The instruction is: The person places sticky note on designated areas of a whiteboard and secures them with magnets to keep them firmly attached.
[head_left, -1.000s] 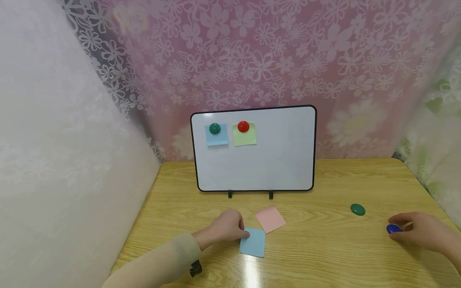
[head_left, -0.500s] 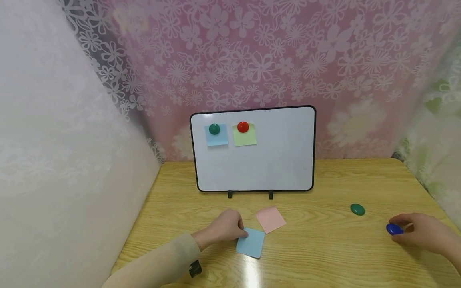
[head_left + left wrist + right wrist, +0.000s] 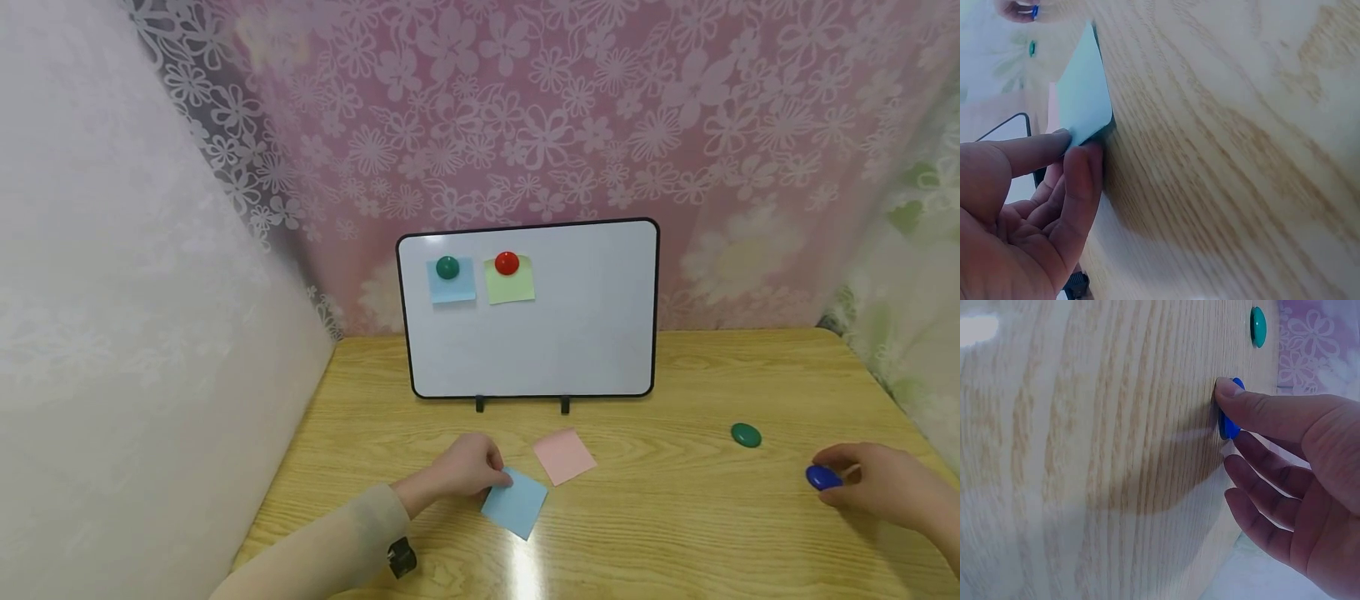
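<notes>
My left hand (image 3: 471, 468) pinches a corner of a light blue sticky note (image 3: 516, 503) between thumb and fingers. In the left wrist view the blue note (image 3: 1088, 87) slants up from the table, its near edge close over the wood. Far to the right, my right hand (image 3: 877, 483) holds a round blue magnet (image 3: 822, 477) between thumb and index finger. The right wrist view shows the blue magnet (image 3: 1230, 419) standing near the tabletop, the other fingers loosely bent. A pink sticky note (image 3: 565, 457) lies just beyond the blue one. A green magnet (image 3: 746, 435) lies left of my right hand.
At the back of the wooden table (image 3: 675, 533) a whiteboard (image 3: 585, 333) stands on small black feet. It carries a blue note (image 3: 453, 290) under a green magnet (image 3: 447, 267) and a pale green note (image 3: 511, 289) under a red magnet (image 3: 507, 263). Patterned curtains hang behind.
The blue note in my left hand has turned and shifted slightly left, its corner lifting. My right hand has drawn the blue magnet slightly out from under its fingers, barely moving otherwise.
</notes>
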`<action>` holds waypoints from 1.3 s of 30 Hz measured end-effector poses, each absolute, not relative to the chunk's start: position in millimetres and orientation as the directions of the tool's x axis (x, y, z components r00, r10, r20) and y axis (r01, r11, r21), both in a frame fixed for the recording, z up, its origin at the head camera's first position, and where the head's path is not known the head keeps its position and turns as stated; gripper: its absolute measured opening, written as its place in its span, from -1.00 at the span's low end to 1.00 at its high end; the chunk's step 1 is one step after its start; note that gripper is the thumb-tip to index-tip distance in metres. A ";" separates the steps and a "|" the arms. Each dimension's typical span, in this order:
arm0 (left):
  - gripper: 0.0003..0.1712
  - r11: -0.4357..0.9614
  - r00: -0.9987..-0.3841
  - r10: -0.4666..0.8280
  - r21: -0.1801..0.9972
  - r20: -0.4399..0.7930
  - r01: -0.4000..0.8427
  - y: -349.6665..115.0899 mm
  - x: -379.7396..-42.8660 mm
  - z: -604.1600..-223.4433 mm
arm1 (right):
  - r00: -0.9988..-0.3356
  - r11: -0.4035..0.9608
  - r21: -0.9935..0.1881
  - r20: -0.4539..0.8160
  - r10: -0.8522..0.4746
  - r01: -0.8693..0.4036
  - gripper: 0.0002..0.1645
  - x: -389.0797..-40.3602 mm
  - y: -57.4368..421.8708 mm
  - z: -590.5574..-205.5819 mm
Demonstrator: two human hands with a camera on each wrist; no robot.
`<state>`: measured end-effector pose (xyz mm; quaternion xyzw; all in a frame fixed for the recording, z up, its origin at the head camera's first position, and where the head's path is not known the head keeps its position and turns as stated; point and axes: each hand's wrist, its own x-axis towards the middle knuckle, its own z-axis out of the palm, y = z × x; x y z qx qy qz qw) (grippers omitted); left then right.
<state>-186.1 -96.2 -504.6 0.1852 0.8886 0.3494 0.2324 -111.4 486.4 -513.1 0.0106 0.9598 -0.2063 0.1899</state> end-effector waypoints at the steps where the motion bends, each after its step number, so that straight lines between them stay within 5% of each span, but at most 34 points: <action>1: -0.79 0.677 -0.823 0.486 0.722 -0.294 0.142 -97.2 -185.7 -504.2 | -0.928 0.915 -0.390 -0.369 -0.056 0.100 -0.13 -110.9 485.7 -512.7; 39: -0.75 0.588 -0.827 0.465 0.809 -0.317 0.020 -112.7 -187.3 -506.4 | -0.941 0.926 -0.370 -0.333 -0.053 0.079 -0.26 -100.8 486.3 -513.0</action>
